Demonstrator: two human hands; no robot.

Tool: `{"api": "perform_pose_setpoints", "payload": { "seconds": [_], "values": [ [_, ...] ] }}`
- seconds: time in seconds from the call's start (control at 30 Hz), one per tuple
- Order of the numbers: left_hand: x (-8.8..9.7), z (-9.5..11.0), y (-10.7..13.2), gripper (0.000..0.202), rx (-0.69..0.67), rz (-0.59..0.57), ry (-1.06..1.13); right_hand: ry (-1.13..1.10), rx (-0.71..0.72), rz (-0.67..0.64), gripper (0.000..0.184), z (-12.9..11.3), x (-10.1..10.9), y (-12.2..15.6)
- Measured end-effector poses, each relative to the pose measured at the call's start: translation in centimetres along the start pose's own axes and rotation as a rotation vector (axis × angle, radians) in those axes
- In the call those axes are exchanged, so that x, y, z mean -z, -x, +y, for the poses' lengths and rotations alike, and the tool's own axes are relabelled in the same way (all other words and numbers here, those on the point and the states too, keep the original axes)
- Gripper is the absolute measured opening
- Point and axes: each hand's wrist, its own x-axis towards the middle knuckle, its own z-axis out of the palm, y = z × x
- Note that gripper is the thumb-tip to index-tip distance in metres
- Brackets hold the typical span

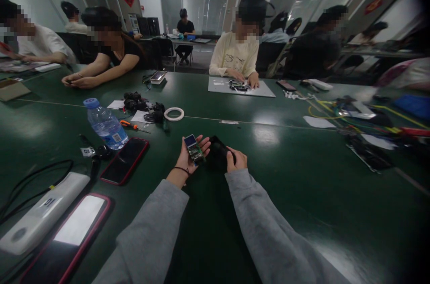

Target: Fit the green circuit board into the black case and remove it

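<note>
My left hand [190,156] lies palm up over the dark green table [285,163], and a small green circuit board with a little screen [194,147] rests in its loosely curled fingers. Right beside it, my right hand [236,161] grips a black casing [218,152] that sits on the table, thumb on top. Both arms wear grey sleeves. A dark band circles my left wrist.
To my left lie a water bottle [106,123], a red-cased phone [125,160], a lit phone [72,225], a white power bank [42,212] and cables. A tape roll [174,114], an orange screwdriver [131,126] and black parts [141,105] lie ahead. Several people sit across the table.
</note>
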Motion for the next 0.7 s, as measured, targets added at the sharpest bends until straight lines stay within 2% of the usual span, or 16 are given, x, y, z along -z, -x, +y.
{"api": "perform_pose_setpoints", "payload": {
  "seconds": [0.1, 0.23, 0.33, 0.43, 0.53, 0.63, 0.7],
  "values": [
    [0.0, 0.0, 0.1, 0.056, 0.003, 0.004, 0.013, 0.028, -0.028, 0.056, 0.036, -0.2, 0.5, -0.3],
    [0.1, 0.0, 0.1, 0.055, -0.004, -0.002, 0.010, 0.079, 0.019, 0.036, 0.067, -0.4, 0.5, -0.2],
    [0.3, 0.0, 0.1, 0.054, -0.002, -0.005, 0.024, 0.044, 0.044, -0.011, 0.059, 0.3, 0.5, -0.3],
    [0.4, 0.1, 0.1, 0.055, 0.003, -0.011, 0.039, 0.020, -0.047, 0.002, 0.055, 3.0, 1.8, -1.2],
    [0.5, 0.2, 0.1, 0.055, 0.005, -0.015, 0.044, 0.052, -0.243, 0.102, 0.058, 8.2, 5.6, -2.7],
    [0.7, 0.2, 0.0, 0.054, 0.007, -0.019, 0.044, 0.127, -0.507, 0.218, 0.062, 14.6, 11.8, -4.0],
    [0.8, 0.2, 0.0, 0.054, 0.015, -0.023, 0.046, 0.240, -0.659, 0.286, 0.061, 18.0, 16.5, -4.2]
  ]
}}
